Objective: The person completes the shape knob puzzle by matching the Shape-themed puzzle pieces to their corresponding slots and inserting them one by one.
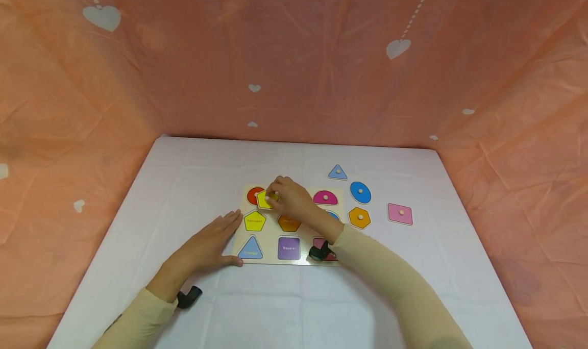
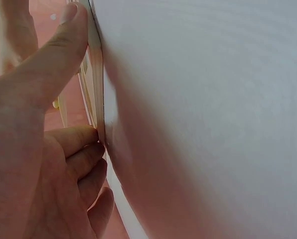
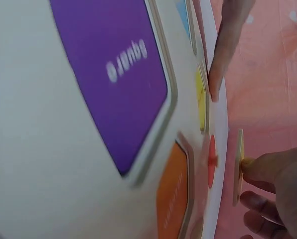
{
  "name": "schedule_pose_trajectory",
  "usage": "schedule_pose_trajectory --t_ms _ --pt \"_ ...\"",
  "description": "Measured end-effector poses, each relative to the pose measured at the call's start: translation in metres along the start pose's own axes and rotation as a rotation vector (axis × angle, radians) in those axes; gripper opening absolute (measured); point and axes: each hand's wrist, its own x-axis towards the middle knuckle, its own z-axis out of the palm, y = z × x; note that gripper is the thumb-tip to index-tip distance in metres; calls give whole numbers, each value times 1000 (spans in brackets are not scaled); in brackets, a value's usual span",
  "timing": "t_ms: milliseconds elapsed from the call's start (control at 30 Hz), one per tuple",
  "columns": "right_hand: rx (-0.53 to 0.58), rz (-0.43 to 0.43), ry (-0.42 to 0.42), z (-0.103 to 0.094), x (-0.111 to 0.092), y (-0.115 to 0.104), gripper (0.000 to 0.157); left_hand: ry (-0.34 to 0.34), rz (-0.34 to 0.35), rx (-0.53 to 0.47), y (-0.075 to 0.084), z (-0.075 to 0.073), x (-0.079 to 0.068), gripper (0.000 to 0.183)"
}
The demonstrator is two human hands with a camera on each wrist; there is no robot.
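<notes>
My right hand (image 1: 294, 201) pinches the small knob of a yellow pentagon puzzle piece (image 1: 263, 201). In the right wrist view this piece (image 3: 237, 172) is raised off the shape puzzle board (image 1: 270, 244). From above it partly covers a red circle piece (image 1: 252, 195), which sits in the board's far left corner. The yellow recess marked Pentagon (image 1: 254, 226) lies just nearer to me. At the board's left side my left hand (image 1: 206, 244) has its fingers extended against the edge. Its thumb (image 2: 64, 50) lies along the near edge.
A magenta semicircle piece (image 1: 325, 198) sits in the board. Purple square (image 1: 289, 254) and blue triangle (image 1: 250, 246) recesses line its near side. Loose knobbed pieces lie right of it: blue triangle (image 1: 337, 175), blue oval (image 1: 358, 195), orange hexagon (image 1: 356, 220) and pink rectangle (image 1: 395, 217).
</notes>
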Motion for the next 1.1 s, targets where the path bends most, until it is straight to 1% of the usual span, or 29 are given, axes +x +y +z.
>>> schedule_pose_trajectory --t_ms 200,400,600,833,1100 --pt "-36 -44 -21 8 -4 -8 23 -3 1 4 0 0 0 120" --pt "-26 -82 -29 16 -9 -15 21 -3 8 8 -1 0 0 121" --pt "-40 -101 -46 23 -12 -21 20 3 15 7 -2 1 0 121" --pt "-52 -131 -37 30 -13 -25 19 15 28 -7 -2 1 -2 120" --pt "-44 -125 -43 33 -14 -31 19 8 14 -5 -2 1 -1 122"
